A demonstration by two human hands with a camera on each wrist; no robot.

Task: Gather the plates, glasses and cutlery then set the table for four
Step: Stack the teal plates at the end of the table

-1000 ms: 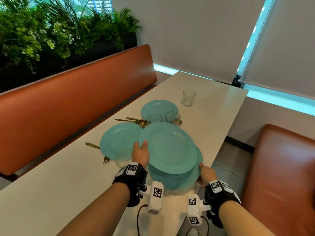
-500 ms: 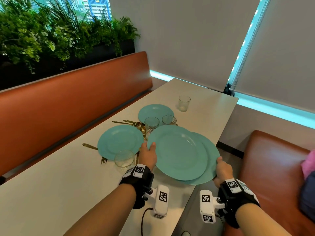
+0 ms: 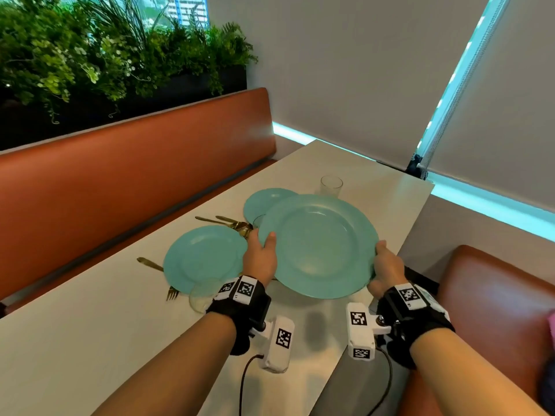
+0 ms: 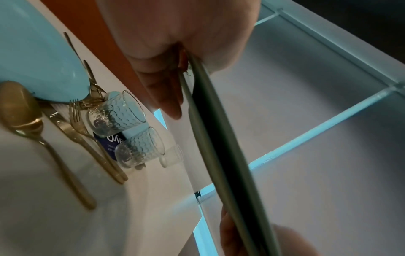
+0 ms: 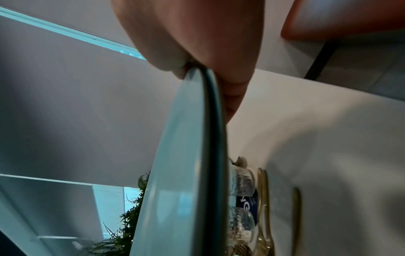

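Since the earlier frames we noted the two carried plates (image 3: pixel 318 244), fanned apart half a second before, drawn back into one stack and moved farther over the worktop (image 3: pixel 90 325). Left hand (image 3: pixel 260 259) pinched the stack's near-left rim, thumb on top; right hand (image 3: pixel 387 267) gripped the right rim, and both wrist views showed two rims pressed together between thumb and fingers. Stack hung above the worktop, not yet set down. Our judgement: roughly the early middle of the task. Count as far as visible: four plates, two held, one near plate (image 3: pixel 205 258) and one far plate (image 3: pixel 264 202) already laid on the bench side. Four glasses: far glass (image 3: pixel 331 186), near glass (image 3: pixel 204 295), and two patterned glasses (image 4: pixel 129 131) clustered beside the gold cutlery (image 4: pixel 72 131). Cutlery pieces overlapped; we could not count them. Remaining: two plates, glasses and cutlery to distribute.
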